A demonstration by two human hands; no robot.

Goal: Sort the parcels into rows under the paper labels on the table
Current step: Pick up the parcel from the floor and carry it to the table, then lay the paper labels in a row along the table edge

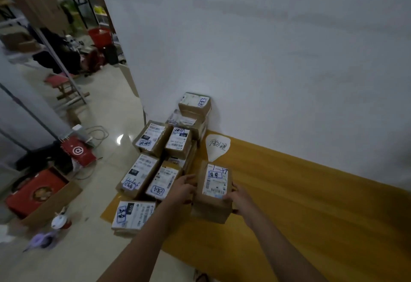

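Left hand point(183, 187) and right hand point(239, 201) are gripping the brown cardboard parcel with white shipping sticker point(214, 183) between them, fingers curling round its sides. Probably best keeping it square, setting it just short of the white handwritten paper label point(216, 148) ahead. Yellow wooden table point(311, 204) is lying beneath; more brown parcels point(155, 141) crowding left; white wall point(266, 59) beyond

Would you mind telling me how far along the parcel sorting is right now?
Early, it seems. Done: little that I can confirm, since only one paper label is in view. In hand: the left hand and right hand grip a parcel just below that label, possibly on top of another box. Left: the cluster of parcels at the left end of the table, some stacked against the wall.
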